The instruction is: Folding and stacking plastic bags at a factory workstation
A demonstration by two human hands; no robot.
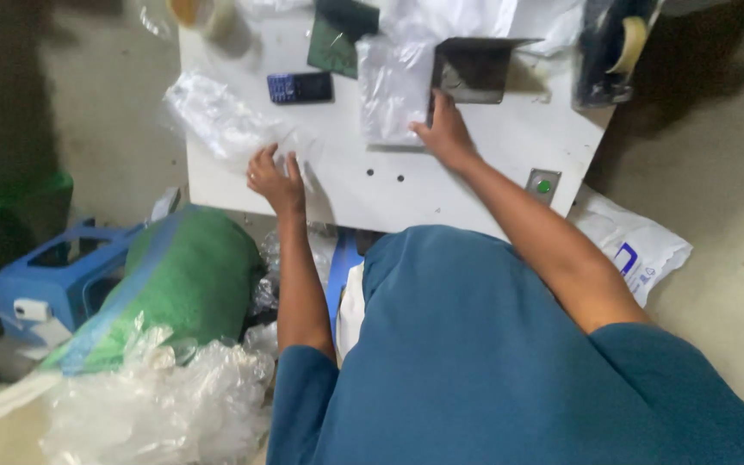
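My left hand grips the end of a crumpled clear plastic bag lying on the left side of a white table. My right hand presses on the lower corner of another clear plastic bag that lies flat in the middle of the table, just below a dark metal bracket. A small dark phone lies between the two bags.
A dark green cloth and a tape roll sit at the table's far edge, a black tool with tape at the far right. A green button is near the front edge. On the floor: green bundle, blue stool, plastic heap.
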